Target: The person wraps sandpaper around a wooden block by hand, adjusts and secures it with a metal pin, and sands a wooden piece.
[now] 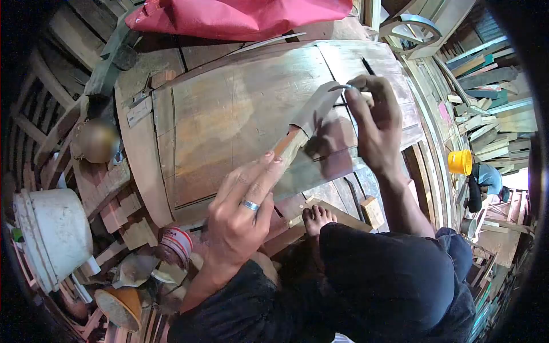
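Note:
My left hand (243, 200), with a ring on one finger, is closed around a small wooden block (291, 147). A curved grey-brown strip of sandpaper (319, 107) runs up from the block's far end. Its upper end is pinched between the thumb and fingers of my right hand (377, 111). Both hands are above a large wooden panel (229, 120) with a slightly curved outline and visible joints, which lies flat on the work surface. My right hand casts a shadow on the panel.
Red cloth (240, 17) lies beyond the panel. A white bucket (60, 234) and an orange container (120, 306) stand at left. My bare foot (318, 220) is by the near edge. Stacked timber, a yellow bucket (460, 162) and another person (486, 182) are at right.

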The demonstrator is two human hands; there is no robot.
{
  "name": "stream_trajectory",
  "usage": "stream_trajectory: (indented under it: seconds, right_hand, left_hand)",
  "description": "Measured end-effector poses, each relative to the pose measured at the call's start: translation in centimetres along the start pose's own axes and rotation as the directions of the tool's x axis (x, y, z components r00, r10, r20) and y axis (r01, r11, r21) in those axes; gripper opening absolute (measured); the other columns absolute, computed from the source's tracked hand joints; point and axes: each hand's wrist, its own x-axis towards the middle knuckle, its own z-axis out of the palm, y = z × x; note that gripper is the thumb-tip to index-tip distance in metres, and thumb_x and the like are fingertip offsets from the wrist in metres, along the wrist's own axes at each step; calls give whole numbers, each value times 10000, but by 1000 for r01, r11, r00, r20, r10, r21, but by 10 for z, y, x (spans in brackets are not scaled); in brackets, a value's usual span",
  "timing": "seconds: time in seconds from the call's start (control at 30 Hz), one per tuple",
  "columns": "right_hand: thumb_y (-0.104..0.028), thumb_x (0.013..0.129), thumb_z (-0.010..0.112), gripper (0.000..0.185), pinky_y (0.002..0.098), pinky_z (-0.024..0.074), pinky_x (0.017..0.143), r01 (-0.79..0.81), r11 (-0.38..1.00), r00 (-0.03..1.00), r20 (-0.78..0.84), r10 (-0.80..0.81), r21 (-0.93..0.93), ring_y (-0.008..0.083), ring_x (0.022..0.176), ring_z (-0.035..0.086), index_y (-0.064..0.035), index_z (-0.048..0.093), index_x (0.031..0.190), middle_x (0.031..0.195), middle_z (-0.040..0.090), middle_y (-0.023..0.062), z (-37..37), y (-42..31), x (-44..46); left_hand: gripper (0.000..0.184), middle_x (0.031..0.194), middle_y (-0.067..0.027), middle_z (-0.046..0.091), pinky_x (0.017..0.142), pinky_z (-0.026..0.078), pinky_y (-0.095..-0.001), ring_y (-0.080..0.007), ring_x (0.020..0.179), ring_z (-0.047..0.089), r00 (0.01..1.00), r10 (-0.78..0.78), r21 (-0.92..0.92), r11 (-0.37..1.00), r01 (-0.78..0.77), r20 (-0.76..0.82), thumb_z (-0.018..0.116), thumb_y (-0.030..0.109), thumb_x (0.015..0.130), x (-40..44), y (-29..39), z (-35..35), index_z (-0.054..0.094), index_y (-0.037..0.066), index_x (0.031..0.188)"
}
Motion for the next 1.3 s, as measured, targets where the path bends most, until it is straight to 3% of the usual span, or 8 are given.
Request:
stream_trajectory:
  seconds: [0.03, 0.1, 0.27, 0.43, 0.53, 0.67, 0.73, 1.3]
  right_hand:
    - [-128, 974, 700, 155, 337, 487, 813, 151, 964, 988, 5, -153, -219, 189, 920, 602, -24, 650, 1077, 979, 678, 79, -1, 1, -2]
    - [-30, 920, 725, 148, 340, 477, 798, 256, 922, 964, 8, -265, -291, 219, 898, 603, -20, 670, 1057, 985, 686, 95, -2, 1, -7]
    - [58, 885, 724, 200, 334, 523, 723, 260, 950, 965, 7, -263, -172, 230, 826, 650, 6, 667, 1069, 985, 679, 125, 7, 10, -13]
    - [120, 851, 746, 305, 341, 564, 787, 433, 865, 901, 149, -407, -255, 246, 949, 699, -16, 655, 1109, 1093, 662, 178, 16, 4, -20]
    - [117, 835, 755, 318, 358, 563, 813, 438, 856, 898, 104, -427, -274, 260, 967, 690, -23, 659, 1104, 1104, 660, 171, 19, 2, -23]
    - [101, 833, 760, 299, 376, 547, 874, 451, 839, 890, 87, -447, -303, 287, 1043, 668, -26, 669, 1089, 1123, 645, 167, 20, -6, -14]
    - [76, 825, 783, 298, 375, 550, 863, 395, 877, 918, 154, -365, -274, 291, 1030, 675, -33, 707, 1092, 1126, 643, 153, 21, -3, -16]
    - [-13, 764, 741, 526, 446, 513, 932, 436, 826, 877, 374, -301, -357, 325, 1063, 565, -131, 709, 1276, 1147, 604, 159, 9, 4, -2]
  left_hand:
    - [551, 1244, -207, 702, 966, 556, -430, -407, 1126, 683, 1000, -16, -18, 1000, 16, -12, 698, -123, 781, 0, 0, 0, 664, 8, 1315]
    - [521, 1232, -218, 705, 958, 563, -427, -395, 1101, 698, 1000, -23, -34, 999, 22, -22, 701, -116, 793, -1, -1, -1, 667, -3, 1300]
    - [432, 1179, -222, 715, 856, 601, -418, -371, 1009, 724, 992, -44, -143, 989, 27, -122, 719, -81, 819, -5, -2, 1, 675, -30, 1246]
    - [297, 1129, -226, 727, 787, 615, -353, -273, 940, 746, 916, -386, -442, 844, 304, -106, 703, 0, 917, -10, 6, -2, 677, -50, 1208]
    - [272, 1158, -225, 719, 763, 620, -351, -247, 913, 742, 899, -421, -442, 833, 333, -116, 674, 7, 947, -18, 2, -1, 673, -52, 1212]
    - [290, 1193, -231, 704, 795, 614, -351, -272, 960, 740, 916, -380, -457, 843, 284, -132, 672, -20, 931, -13, 3, 6, 675, -45, 1220]
    - [325, 1207, -226, 694, 840, 600, -367, -306, 1022, 725, 969, -210, -260, 950, 172, -128, 672, -47, 908, -16, -7, 13, 679, -28, 1233]
    - [356, 1154, -187, 704, 842, 587, -397, -340, 993, 711, 966, -188, -211, 966, 149, -179, 692, -16, 881, -24, -16, 21, 686, 6, 1236]
